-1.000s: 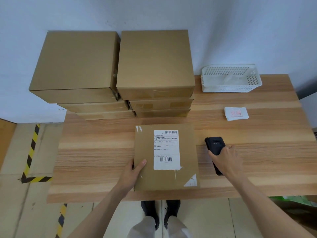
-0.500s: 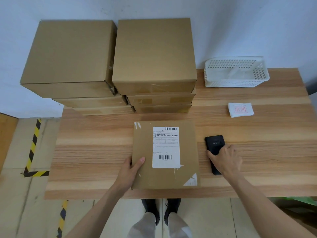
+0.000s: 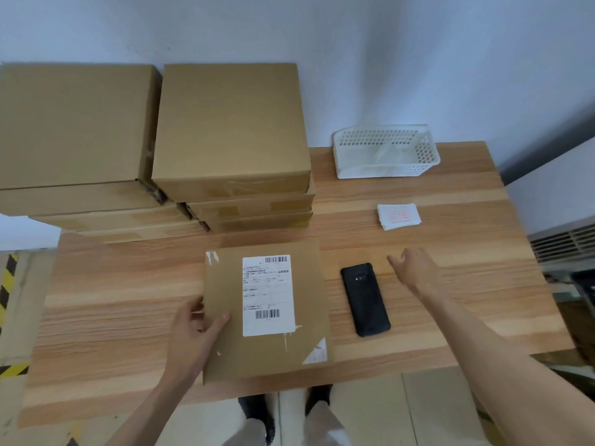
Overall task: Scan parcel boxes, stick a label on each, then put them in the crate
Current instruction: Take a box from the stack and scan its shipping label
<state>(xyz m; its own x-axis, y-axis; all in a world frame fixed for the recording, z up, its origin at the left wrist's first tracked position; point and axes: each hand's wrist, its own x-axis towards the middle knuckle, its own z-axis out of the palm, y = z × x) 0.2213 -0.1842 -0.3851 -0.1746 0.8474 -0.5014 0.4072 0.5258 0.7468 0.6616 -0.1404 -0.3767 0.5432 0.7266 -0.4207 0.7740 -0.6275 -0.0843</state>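
Lying flat at centre frame on the table [image 3: 450, 317], the parcel box [image 3: 267, 349] (shipping label up) is gripped at its left edge by the left hand [image 3: 193, 329]; right of the black scanner [image 3: 365, 300], the right hand [image 3: 415, 268] hovers, fingers relaxed.

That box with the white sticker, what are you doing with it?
A person is working through parcels. The left hand holds the box by its edge on the table. The black scanner lies beside it, let go. The right hand is open, reaching toward the little stack of labels. More boxes wait behind.
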